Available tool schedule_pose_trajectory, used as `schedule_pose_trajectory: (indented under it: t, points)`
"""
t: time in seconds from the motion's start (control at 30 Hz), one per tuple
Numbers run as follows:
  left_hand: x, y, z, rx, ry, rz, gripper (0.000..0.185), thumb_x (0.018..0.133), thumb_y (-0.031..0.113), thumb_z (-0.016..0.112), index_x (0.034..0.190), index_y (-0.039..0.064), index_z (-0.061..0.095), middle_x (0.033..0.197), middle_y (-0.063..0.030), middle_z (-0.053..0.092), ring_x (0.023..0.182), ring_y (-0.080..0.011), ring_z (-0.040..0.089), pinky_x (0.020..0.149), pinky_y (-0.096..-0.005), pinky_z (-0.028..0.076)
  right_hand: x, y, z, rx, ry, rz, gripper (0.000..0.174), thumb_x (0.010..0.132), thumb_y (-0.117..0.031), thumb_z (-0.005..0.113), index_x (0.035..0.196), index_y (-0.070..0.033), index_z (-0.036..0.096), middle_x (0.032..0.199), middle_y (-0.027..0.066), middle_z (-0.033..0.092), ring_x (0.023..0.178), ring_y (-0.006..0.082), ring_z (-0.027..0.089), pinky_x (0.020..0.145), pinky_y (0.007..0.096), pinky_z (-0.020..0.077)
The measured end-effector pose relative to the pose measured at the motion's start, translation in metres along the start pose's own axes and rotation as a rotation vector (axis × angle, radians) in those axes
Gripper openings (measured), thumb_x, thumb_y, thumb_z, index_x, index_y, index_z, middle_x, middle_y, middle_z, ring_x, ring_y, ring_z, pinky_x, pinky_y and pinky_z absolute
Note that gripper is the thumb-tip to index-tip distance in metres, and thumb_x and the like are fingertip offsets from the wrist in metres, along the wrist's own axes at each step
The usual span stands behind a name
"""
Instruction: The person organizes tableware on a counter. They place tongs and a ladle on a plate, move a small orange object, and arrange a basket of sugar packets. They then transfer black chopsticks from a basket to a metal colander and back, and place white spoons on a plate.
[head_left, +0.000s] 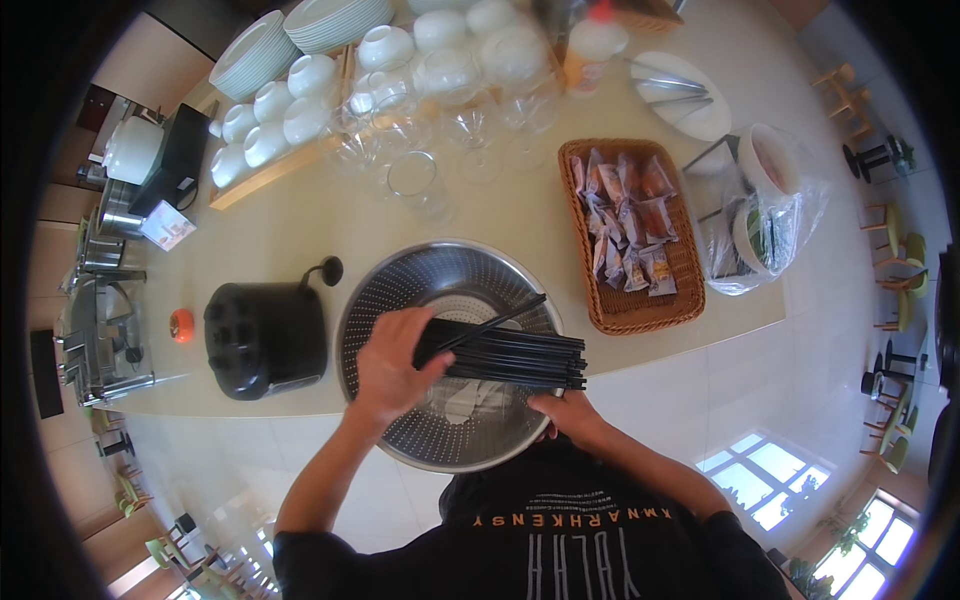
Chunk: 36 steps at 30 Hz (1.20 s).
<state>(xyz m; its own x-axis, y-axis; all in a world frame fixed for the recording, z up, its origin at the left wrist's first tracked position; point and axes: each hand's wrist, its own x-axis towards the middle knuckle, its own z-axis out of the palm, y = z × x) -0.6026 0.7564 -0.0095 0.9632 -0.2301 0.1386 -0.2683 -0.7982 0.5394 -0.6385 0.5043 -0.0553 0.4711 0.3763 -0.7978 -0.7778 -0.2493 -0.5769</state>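
A bundle of black chopsticks lies across a perforated stainless steel colander, the ends reaching over its right rim. My left hand is around the bundle's left end, thumb on the near side and fingers on the far side. One chopstick slants across the top of the others. At the colander's near right rim is my right hand, its thumb inside and its fingers outside below. Pale, flat pieces show in the colander under the chopsticks; what they are is unclear.
To the left stands a black container with a round-ended arm, and a small orange object. A wicker basket of wrapped snacks sits right, beside bagged bowls. Stemmed glasses, white bowls and plates are farther back.
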Motion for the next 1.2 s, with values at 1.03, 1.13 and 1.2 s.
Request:
schedule_pose_trajectory:
  t: [1.03, 1.13, 1.2]
  points:
    - [0.074, 0.027, 0.011, -0.292, 0.222, -0.119, 0.021, 0.070, 0.009, 0.068, 0.085, 0.003, 0.054, 0.066, -0.0109, 0.060, 0.057, -0.0280, 0.059, 0.054, -0.0331, 0.047, 0.040, -0.031, -0.014, -0.004, 0.098, -0.129, 0.033, 0.078, -0.024, 0.060, 0.088, 0.007, 0.059, 0.062, 0.0127, 0.059, 0.041, 0.0188, 0.054, 0.033, 0.0279, 0.0411]
    - [0.091, 0.033, -0.031, -0.868, 0.381, -0.313, 0.011, 0.076, 0.002, 0.062, 0.079, 0.000, 0.051, 0.062, -0.0022, 0.053, 0.055, -0.0110, 0.054, 0.049, -0.0263, 0.044, 0.036, -0.041, -0.016, -0.021, 0.079, -0.199, 0.044, 0.080, -0.036, 0.061, 0.096, 0.005, 0.057, 0.064, 0.0132, 0.060, 0.042, 0.0163, 0.055, 0.034, 0.0267, 0.0424]
    - [0.099, 0.031, -0.055, -1.090, 0.446, -0.371, 0.011, 0.075, 0.000, 0.059, 0.081, 0.001, 0.050, 0.062, -0.0050, 0.051, 0.053, -0.0135, 0.053, 0.050, -0.0274, 0.044, 0.030, -0.041, -0.018, -0.019, 0.094, -0.149, 0.046, 0.082, -0.036, 0.058, 0.103, 0.005, 0.054, 0.069, 0.0135, 0.062, 0.044, 0.0165, 0.057, 0.036, 0.0250, 0.0421]
